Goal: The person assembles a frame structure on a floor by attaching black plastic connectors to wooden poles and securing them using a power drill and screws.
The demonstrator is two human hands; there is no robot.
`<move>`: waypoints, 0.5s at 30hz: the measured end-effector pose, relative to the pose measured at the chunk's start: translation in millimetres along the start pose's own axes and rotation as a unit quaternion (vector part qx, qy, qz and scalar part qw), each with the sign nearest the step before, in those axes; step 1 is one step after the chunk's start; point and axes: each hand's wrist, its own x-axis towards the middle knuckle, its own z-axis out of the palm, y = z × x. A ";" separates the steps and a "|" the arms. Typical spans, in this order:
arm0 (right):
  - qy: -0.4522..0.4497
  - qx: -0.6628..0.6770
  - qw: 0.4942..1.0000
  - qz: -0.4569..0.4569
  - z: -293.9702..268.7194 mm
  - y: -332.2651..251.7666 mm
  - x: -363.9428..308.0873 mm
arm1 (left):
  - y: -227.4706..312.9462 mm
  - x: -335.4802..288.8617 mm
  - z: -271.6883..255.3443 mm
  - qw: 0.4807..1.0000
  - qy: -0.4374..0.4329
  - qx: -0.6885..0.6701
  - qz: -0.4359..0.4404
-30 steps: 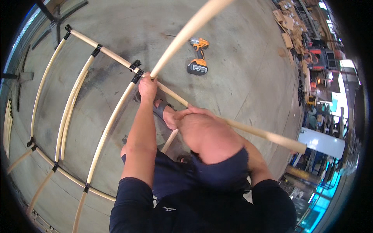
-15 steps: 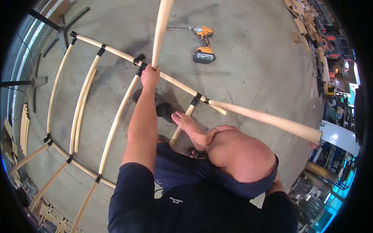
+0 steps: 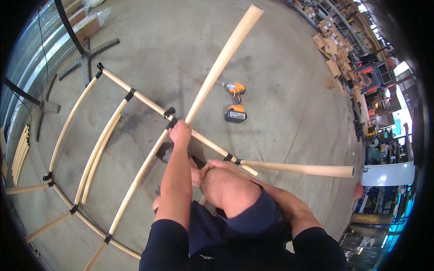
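Note:
A lying frame of cream-coloured round pipes (image 3: 149, 104) with black clamp joints spreads across the floor. My left hand (image 3: 181, 133) is closed around the bottom of a long upright pipe (image 3: 221, 65), right beside a black joint (image 3: 172, 122) on the frame's crossbar. Past my bent knee (image 3: 237, 192) my right hand (image 3: 220, 164) reaches close to another black joint (image 3: 231, 158), where a second long pipe (image 3: 298, 169) rises and points right. The knee hides part of that hand, so its fingers cannot be made out. My bare foot shows partly below the crossbar.
An orange and black cordless driver (image 3: 236, 101) lies on the floor beyond the crossbar. Black stand legs (image 3: 86, 59) are at the far left, with a bundle of pipes (image 3: 21, 156) nearby. Cardboard boxes (image 3: 332, 49) and shelving line the right side.
My view has shifted, so the frame and driver sit lower in the picture. My right arm has come forward past the knee toward the crossbar joint. My left hand keeps its hold.

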 end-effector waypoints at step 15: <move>0.091 -0.130 0.981 0.111 -8.2 -13.3 -69.1 | -29.7 7.9 20.3 0.997 0.059 -0.039 0.037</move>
